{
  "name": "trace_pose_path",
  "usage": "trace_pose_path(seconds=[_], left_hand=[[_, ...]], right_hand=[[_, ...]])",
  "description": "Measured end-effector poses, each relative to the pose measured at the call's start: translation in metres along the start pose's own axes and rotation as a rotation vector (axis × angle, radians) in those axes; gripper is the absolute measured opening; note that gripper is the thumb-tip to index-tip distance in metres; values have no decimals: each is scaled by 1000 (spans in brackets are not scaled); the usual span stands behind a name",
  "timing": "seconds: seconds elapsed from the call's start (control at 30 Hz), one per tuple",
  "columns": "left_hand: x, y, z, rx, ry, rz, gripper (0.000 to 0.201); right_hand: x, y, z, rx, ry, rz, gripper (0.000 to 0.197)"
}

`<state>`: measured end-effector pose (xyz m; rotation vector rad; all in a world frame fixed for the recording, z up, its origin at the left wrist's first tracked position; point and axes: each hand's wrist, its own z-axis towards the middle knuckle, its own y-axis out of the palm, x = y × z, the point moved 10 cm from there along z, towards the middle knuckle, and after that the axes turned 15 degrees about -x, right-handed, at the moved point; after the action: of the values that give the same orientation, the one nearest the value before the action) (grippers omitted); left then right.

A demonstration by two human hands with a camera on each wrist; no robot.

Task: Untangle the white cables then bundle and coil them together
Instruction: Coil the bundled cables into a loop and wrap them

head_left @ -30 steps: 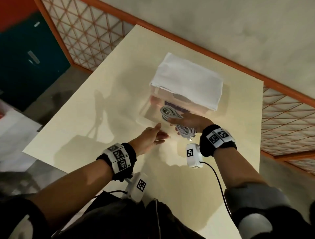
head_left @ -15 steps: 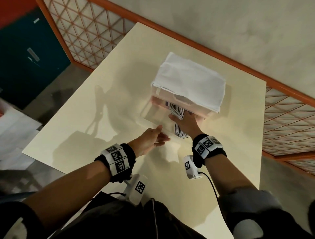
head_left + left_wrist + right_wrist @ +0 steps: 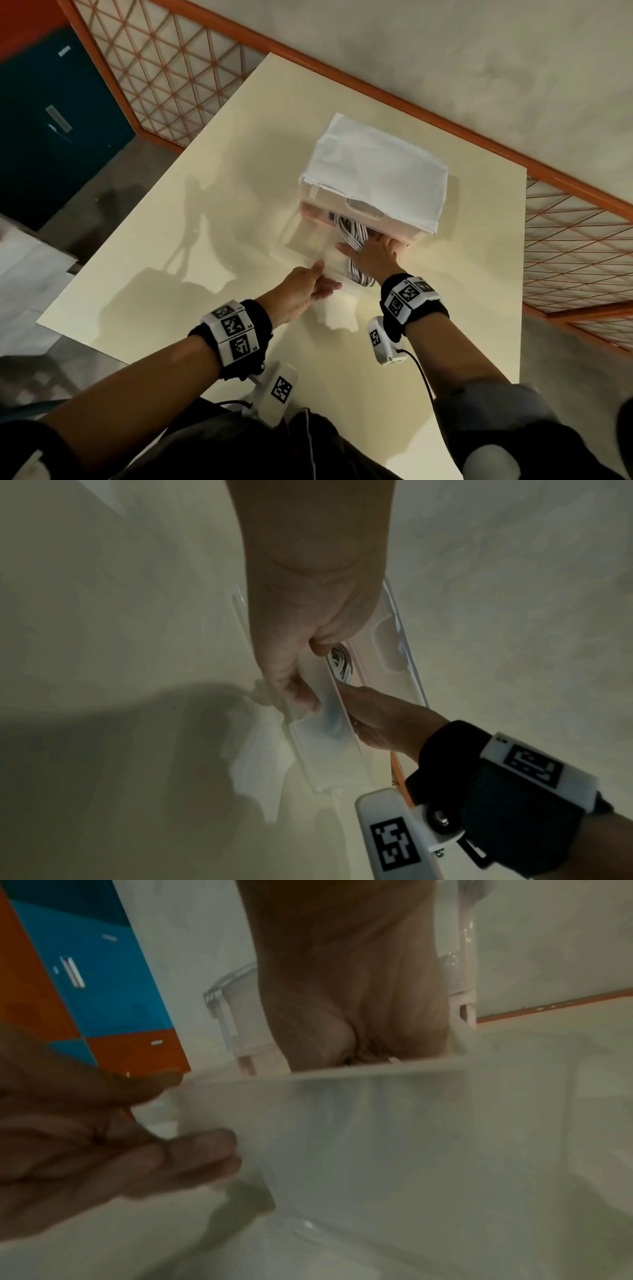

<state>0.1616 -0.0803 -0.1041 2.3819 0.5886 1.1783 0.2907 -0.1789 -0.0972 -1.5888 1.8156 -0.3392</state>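
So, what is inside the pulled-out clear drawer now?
A bundle of white cables lies in the drawer, under the right hand. The hand covers the bundle's middle, and the drawer's back part stays hidden inside the cloth-covered box.

— Where's the drawer unit [image 3: 373, 178]?
— On the bench [image 3: 205, 219], toward its far right, with a cloth [image 3: 383, 164] draped over its top.
— And the cables [image 3: 352, 236]?
— In the pulled-out drawer [image 3: 308, 240], which juts toward the person, under the right hand [image 3: 371, 257].
— The left hand [image 3: 301, 294]?
— Left of the right one, at the drawer's near front edge.
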Motion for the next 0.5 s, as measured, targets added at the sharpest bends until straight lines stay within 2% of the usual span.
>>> trace_pose_path(seconds=[0.07,0.17,0.27,0.4,0.5], left_hand=[[2,2,1,-14,23,-62,46],[4,3,3,-23,47,-136,44],[7,6,8,-34,72,-171,41],[17,16,18,-70,81,-199,41],[27,16,27,-36,93,-219,39]], right_hand=[[0,-2,-3,-48,17,19,104],[-8,-8,-20,-55,-47,7,88],[-16,-23,-51,1,-164,44,67],[-6,-36,-102,138,-305,83,55],[24,-27,-139,210,-301,99,60]])
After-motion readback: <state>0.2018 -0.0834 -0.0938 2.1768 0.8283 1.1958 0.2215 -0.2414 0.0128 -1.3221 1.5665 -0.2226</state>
